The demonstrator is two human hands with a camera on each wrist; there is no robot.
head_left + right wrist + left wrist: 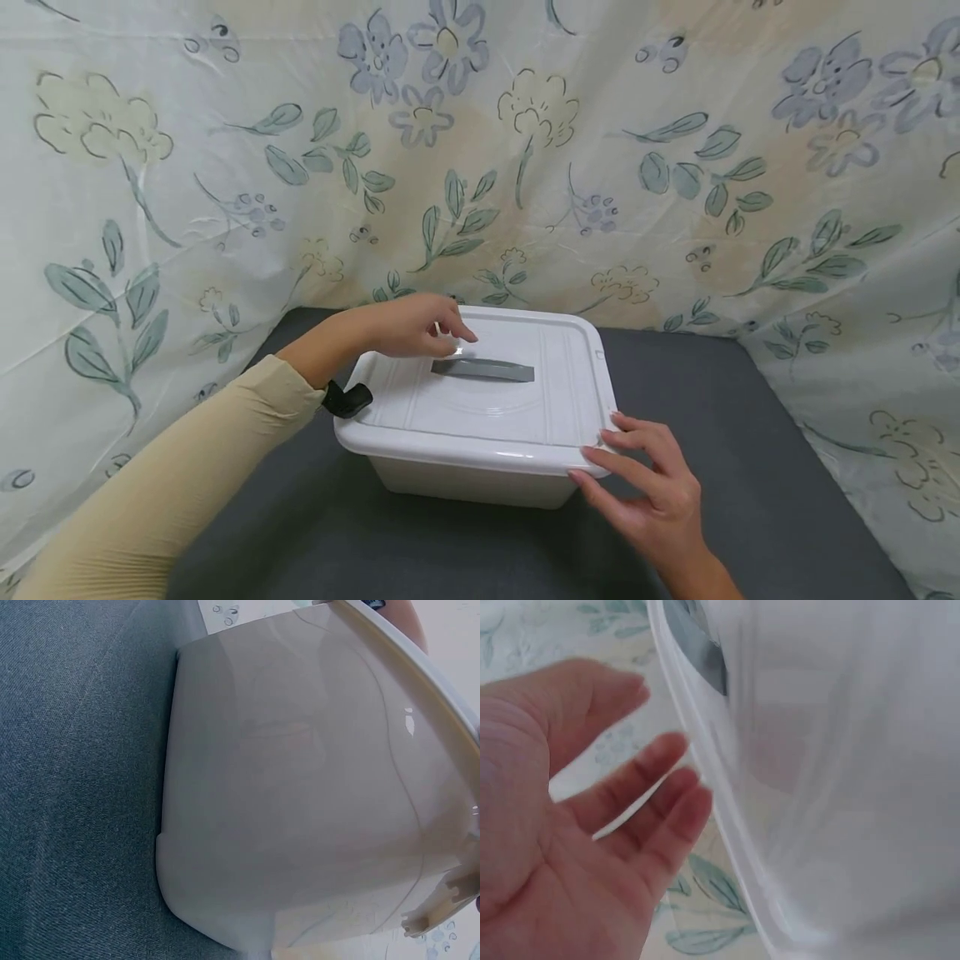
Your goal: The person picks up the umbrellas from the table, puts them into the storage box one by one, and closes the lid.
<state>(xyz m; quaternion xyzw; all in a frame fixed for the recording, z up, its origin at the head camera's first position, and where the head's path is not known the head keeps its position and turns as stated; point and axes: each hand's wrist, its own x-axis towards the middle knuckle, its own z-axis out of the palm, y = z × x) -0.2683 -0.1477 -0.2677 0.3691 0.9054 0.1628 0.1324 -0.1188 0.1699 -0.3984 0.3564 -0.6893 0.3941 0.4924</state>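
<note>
A white lid covers a pale plastic storage box. Across the lid's middle lies a grey strip-like handle. My left hand reaches over the lid, fingertips just behind the handle's left end. In the left wrist view its fingers are loosely bent and apart from the thumb, with nothing between them. Spread fingertips of my right hand rest at the lid's front right corner, thumb on the front edge. The right wrist view shows the box's smooth side wall; most of that hand is out of frame.
The box stands on a dark grey cloth surface. Floral fabric hangs behind and on both sides. A black wrist device on the left wrist overlaps the lid's left edge. A clip-like piece projects near the box's rim.
</note>
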